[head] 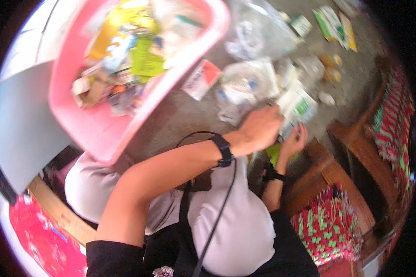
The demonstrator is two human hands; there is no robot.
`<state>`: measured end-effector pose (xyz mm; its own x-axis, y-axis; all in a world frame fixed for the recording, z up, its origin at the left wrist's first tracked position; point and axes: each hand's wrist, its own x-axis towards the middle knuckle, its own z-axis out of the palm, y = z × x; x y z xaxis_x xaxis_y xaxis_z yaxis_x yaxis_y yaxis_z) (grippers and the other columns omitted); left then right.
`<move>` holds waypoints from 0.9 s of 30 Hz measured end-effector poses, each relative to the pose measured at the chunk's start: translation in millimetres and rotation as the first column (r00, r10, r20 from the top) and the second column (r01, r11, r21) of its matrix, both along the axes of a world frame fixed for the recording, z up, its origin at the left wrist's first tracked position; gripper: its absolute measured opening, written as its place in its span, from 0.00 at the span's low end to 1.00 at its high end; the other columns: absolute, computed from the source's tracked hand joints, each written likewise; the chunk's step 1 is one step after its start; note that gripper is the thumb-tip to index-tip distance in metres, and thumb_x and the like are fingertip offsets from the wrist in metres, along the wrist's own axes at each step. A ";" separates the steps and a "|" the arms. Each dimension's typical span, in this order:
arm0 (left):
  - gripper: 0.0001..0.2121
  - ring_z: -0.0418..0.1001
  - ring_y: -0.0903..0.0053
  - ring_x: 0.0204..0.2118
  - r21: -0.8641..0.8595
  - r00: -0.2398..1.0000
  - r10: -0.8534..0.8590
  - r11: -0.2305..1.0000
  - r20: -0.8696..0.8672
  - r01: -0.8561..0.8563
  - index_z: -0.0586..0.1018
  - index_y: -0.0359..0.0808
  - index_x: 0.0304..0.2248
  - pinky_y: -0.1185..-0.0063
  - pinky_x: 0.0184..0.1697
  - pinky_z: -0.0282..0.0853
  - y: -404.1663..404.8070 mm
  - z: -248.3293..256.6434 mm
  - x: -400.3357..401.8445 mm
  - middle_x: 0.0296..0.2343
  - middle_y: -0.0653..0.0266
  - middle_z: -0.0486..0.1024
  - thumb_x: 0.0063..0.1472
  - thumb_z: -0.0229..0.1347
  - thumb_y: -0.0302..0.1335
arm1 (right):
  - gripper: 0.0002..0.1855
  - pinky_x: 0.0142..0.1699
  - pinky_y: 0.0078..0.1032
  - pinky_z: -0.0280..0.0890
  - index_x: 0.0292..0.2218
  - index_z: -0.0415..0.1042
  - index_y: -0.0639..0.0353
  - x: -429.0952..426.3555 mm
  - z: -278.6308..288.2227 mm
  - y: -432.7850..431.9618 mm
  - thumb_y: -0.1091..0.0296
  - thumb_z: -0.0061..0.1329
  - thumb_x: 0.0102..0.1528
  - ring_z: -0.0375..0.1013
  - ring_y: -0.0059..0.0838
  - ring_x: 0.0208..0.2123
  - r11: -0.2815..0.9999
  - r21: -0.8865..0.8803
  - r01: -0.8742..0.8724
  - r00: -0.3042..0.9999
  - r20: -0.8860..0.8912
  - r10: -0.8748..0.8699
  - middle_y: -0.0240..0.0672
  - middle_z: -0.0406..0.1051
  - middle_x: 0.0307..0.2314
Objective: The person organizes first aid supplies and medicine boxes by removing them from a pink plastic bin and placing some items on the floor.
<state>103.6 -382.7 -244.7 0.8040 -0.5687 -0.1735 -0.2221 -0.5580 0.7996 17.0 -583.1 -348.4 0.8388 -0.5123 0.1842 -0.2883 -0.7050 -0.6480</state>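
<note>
My left hand (258, 128) reaches across in front of me, back upward, with its fingertips at the near edge of a white and green packet (299, 104). Blur and the hand itself hide whether the fingers grip it. Just below that packet is my right hand (293, 140), palm partly turned up and fingers bent. Whether it touches the packet is unclear. Beyond my left hand lies a clear plastic bag (241, 86) with white and blue things inside. A yellow-green piece (273, 152) shows on the floor beside my right wrist.
A pink plastic tub (100, 135) at left holds mixed packets and boxes. A red and white box (201, 79) lies beside it. Farther out are another clear bag (263, 31), small bottles (330, 67) and green-white boxes (329, 24). Wooden stools (353, 207) with woven covers stand right.
</note>
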 end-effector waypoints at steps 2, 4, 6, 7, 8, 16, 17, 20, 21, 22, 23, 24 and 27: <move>0.07 0.76 0.56 0.37 -0.040 0.997 -0.045 0.998 0.068 0.047 0.77 0.30 0.31 0.63 0.38 0.74 20.4 20.6 11.4 0.31 0.54 0.74 0.51 0.57 0.23 | 0.13 0.48 0.34 0.70 0.47 0.77 0.63 7.4 9.6 7.5 0.70 0.47 0.64 0.70 0.39 0.51 1.000 0.002 0.016 1.000 -0.022 -0.016 0.45 0.71 0.49; 0.05 0.77 0.55 0.35 -0.036 0.986 -0.126 0.991 0.113 0.131 0.77 0.31 0.30 0.63 0.36 0.74 46.6 46.5 23.7 0.29 0.54 0.74 0.53 0.56 0.23 | 0.13 0.45 0.31 0.70 0.47 0.76 0.64 29.3 31.1 29.4 0.72 0.46 0.64 0.70 0.35 0.49 0.998 0.008 0.059 0.997 0.039 -0.059 0.43 0.69 0.50; 0.05 0.77 0.57 0.34 -0.073 0.982 -0.135 0.987 0.129 0.145 0.77 0.31 0.31 0.64 0.36 0.74 73.2 78.6 33.9 0.28 0.54 0.75 0.54 0.56 0.23 | 0.12 0.46 0.30 0.69 0.47 0.76 0.65 52.1 48.9 47.0 0.73 0.46 0.63 0.70 0.34 0.48 0.997 0.080 -0.001 0.989 0.145 -0.011 0.42 0.69 0.50; 0.04 0.78 0.59 0.33 -0.129 0.984 -0.109 0.984 0.140 0.127 0.77 0.31 0.31 0.65 0.35 0.74 85.6 97.5 37.4 0.28 0.54 0.75 0.55 0.55 0.22 | 0.12 0.46 0.30 0.69 0.47 0.76 0.65 64.4 61.9 58.6 0.74 0.46 0.63 0.70 0.34 0.48 0.990 0.129 -0.056 0.980 0.198 0.030 0.42 0.69 0.49; 0.04 0.78 0.61 0.32 -0.185 0.984 -0.087 0.976 0.153 0.116 0.77 0.31 0.32 0.67 0.34 0.74 97.1 117.3 41.8 0.28 0.55 0.76 0.56 0.55 0.22 | 0.12 0.47 0.29 0.69 0.47 0.76 0.66 77.5 77.3 70.4 0.75 0.46 0.63 0.71 0.33 0.48 0.979 0.172 -0.108 0.965 0.255 0.062 0.42 0.70 0.49; 0.10 0.74 0.82 0.31 -0.450 0.742 0.449 0.598 -0.499 -0.664 0.81 0.34 0.35 0.82 0.37 0.69 273.7 173.3 115.3 0.28 0.69 0.77 0.66 0.53 0.32 | 0.11 0.41 0.22 0.68 0.42 0.78 0.63 176.6 200.7 195.5 0.79 0.48 0.59 0.74 0.26 0.36 0.678 0.197 -0.709 0.665 0.509 0.547 0.37 0.76 0.35; 0.12 0.74 0.82 0.33 -0.257 0.770 0.506 0.743 -0.389 -0.618 0.80 0.34 0.39 0.81 0.37 0.70 298.2 169.7 120.9 0.31 0.68 0.77 0.66 0.53 0.34 | 0.10 0.41 0.23 0.68 0.42 0.78 0.63 185.2 216.8 206.0 0.78 0.49 0.59 0.75 0.28 0.36 0.629 0.182 -0.756 0.634 0.445 0.633 0.38 0.76 0.35; 0.18 0.77 0.79 0.32 0.345 0.848 0.519 0.819 -0.107 -0.458 0.79 0.32 0.42 0.78 0.34 0.73 354.3 141.1 124.9 0.33 0.63 0.80 0.66 0.53 0.40 | 0.10 0.42 0.30 0.70 0.41 0.77 0.63 206.7 245.2 248.4 0.75 0.50 0.58 0.77 0.37 0.37 0.439 0.099 -0.893 0.449 0.283 0.848 0.43 0.77 0.36; 0.18 0.78 0.77 0.29 0.526 0.871 0.476 0.775 -0.123 -0.350 0.79 0.31 0.40 0.77 0.32 0.74 359.6 113.0 130.9 0.31 0.62 0.80 0.67 0.53 0.41 | 0.09 0.43 0.33 0.70 0.41 0.77 0.63 216.0 243.3 259.6 0.74 0.50 0.58 0.77 0.41 0.37 0.377 0.022 -0.926 0.372 0.217 0.902 0.45 0.77 0.35; 0.18 0.79 0.75 0.26 0.690 0.887 0.440 0.686 -0.142 -0.230 0.80 0.31 0.39 0.76 0.29 0.76 362.0 89.8 132.5 0.30 0.61 0.80 0.67 0.52 0.41 | 0.09 0.44 0.37 0.70 0.40 0.77 0.64 225.0 240.2 270.2 0.73 0.50 0.58 0.77 0.45 0.37 0.301 -0.048 -0.952 0.291 0.154 0.944 0.47 0.77 0.35; 0.19 0.78 0.74 0.23 0.644 0.807 0.536 0.713 -0.246 -0.277 0.80 0.29 0.37 0.76 0.26 0.74 355.9 78.4 128.9 0.28 0.60 0.80 0.65 0.54 0.42 | 0.10 0.45 0.40 0.70 0.40 0.77 0.64 231.7 237.2 277.8 0.72 0.49 0.58 0.76 0.49 0.38 0.232 -0.070 -0.970 0.227 0.073 0.971 0.49 0.76 0.35; 0.21 0.77 0.73 0.19 0.599 0.708 0.610 0.730 -0.356 -0.329 0.80 0.28 0.36 0.75 0.22 0.73 348.2 67.9 122.3 0.26 0.58 0.80 0.64 0.56 0.43 | 0.10 0.46 0.42 0.69 0.40 0.76 0.64 236.3 231.8 285.4 0.71 0.49 0.58 0.75 0.52 0.38 0.160 -0.083 -0.984 0.161 -0.010 0.987 0.51 0.76 0.35; 0.16 0.81 0.74 0.25 0.261 0.616 0.660 0.744 -0.430 -0.615 0.81 0.28 0.38 0.77 0.26 0.78 340.4 17.8 94.1 0.26 0.61 0.81 0.65 0.58 0.36 | 0.12 0.46 0.47 0.68 0.40 0.76 0.64 240.8 213.2 309.8 0.69 0.47 0.57 0.75 0.56 0.39 0.050 -0.018 -0.999 0.052 -0.189 0.981 0.54 0.76 0.33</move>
